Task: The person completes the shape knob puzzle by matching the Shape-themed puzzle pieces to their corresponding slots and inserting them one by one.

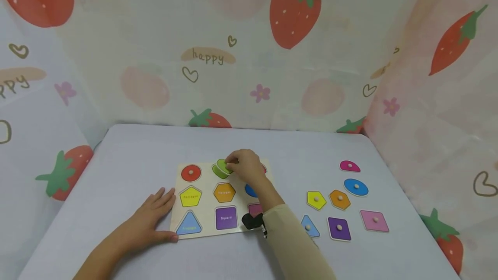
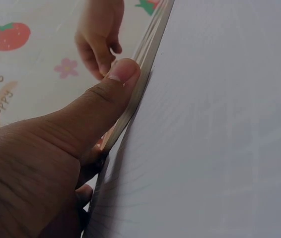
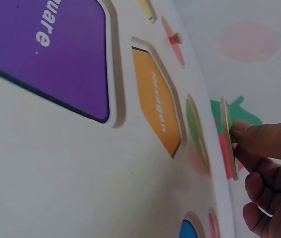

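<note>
A pale puzzle board (image 1: 208, 202) lies on the table with coloured shape recesses. The right hand (image 1: 247, 167) pinches a green puzzle piece (image 1: 222, 163) over the green recess (image 1: 220, 173) in the top row. In the right wrist view that piece (image 3: 228, 141) is tilted on edge, beyond the board, between thumb and fingertips. The left hand (image 1: 145, 221) rests at the board's left edge with fingers spread, its thumb by the near corner. The left wrist view shows the thumb (image 2: 96, 106) against the board's edge. A red circle piece (image 1: 191, 172) sits in its recess.
Loose knobbed pieces lie right of the board: magenta semicircle (image 1: 350, 166), blue oval (image 1: 355, 187), yellow pentagon (image 1: 316, 200), orange hexagon (image 1: 340, 200), pink parallelogram (image 1: 374, 221), purple square (image 1: 339, 229) and blue triangle (image 1: 310, 227). The right sleeve (image 1: 295, 241) partly covers the board's right side.
</note>
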`<control>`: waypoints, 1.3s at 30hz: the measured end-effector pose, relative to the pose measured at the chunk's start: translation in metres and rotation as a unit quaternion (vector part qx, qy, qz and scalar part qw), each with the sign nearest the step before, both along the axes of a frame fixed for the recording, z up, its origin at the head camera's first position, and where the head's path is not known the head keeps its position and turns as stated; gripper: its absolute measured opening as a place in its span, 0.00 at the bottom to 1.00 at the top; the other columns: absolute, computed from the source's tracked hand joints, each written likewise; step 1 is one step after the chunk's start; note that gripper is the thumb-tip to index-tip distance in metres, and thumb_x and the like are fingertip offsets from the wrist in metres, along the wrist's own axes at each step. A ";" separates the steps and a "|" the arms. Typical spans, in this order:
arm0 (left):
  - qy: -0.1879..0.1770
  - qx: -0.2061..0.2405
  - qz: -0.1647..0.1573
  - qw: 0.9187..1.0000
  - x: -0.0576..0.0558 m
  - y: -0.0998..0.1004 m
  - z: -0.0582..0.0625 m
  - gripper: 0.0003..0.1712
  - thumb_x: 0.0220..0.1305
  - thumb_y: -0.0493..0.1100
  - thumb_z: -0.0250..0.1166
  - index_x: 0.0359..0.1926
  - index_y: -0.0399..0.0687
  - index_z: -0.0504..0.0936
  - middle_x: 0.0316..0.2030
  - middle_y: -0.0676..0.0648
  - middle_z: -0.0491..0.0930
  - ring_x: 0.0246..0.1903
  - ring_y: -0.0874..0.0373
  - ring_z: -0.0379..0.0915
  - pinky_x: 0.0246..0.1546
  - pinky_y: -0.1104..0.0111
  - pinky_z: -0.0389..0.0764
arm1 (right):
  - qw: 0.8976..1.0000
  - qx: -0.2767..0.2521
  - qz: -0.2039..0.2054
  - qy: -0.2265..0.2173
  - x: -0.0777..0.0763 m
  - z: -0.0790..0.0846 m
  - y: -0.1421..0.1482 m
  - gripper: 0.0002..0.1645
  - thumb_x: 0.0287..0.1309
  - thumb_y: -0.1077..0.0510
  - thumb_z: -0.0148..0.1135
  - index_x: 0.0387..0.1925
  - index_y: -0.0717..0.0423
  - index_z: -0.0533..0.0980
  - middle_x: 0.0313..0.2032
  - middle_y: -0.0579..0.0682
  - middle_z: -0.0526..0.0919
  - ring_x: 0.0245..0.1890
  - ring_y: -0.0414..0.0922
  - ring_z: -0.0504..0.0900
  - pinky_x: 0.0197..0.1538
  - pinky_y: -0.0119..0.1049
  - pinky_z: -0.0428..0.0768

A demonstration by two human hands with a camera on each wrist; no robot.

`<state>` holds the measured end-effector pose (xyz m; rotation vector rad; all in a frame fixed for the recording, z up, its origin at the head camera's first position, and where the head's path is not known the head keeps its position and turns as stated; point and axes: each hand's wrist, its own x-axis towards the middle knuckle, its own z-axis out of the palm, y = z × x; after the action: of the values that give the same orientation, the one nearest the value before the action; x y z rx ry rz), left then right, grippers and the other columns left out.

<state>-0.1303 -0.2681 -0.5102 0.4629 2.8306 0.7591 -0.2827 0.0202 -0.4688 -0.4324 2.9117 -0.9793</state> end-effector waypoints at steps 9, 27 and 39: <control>0.004 0.003 0.000 1.000 -0.003 -0.003 -0.006 0.70 0.41 0.77 0.74 0.78 0.42 0.62 0.80 0.44 0.55 0.80 0.37 0.38 0.75 0.36 0.49 | 1.000 -0.006 0.000 -0.004 -0.004 -0.014 -0.007 0.05 0.63 0.53 0.72 0.39 0.48 0.89 0.34 0.40 0.88 0.38 0.40 0.81 0.49 0.35 0.81; 0.003 -0.005 -0.005 1.000 -0.003 -0.004 -0.010 0.71 0.41 0.79 0.73 0.78 0.42 0.61 0.80 0.45 0.54 0.80 0.37 0.38 0.74 0.35 0.49 | 0.999 0.033 -0.032 -0.021 0.002 -0.020 -0.019 0.05 0.62 0.50 0.72 0.38 0.43 0.89 0.31 0.36 0.86 0.42 0.41 0.79 0.64 0.47 0.70; 0.010 0.000 -0.002 1.000 -0.002 -0.002 -0.007 0.70 0.42 0.77 0.74 0.77 0.42 0.62 0.80 0.43 0.55 0.79 0.36 0.39 0.74 0.35 0.50 | 0.998 0.051 -0.029 -0.015 -0.002 -0.023 -0.020 0.06 0.63 0.48 0.72 0.39 0.42 0.89 0.32 0.35 0.86 0.43 0.41 0.78 0.63 0.45 0.70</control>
<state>-0.1324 -0.2700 -0.5168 0.4776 2.8467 0.7588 -0.2847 0.0002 -0.4919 -0.3282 2.9460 -0.8301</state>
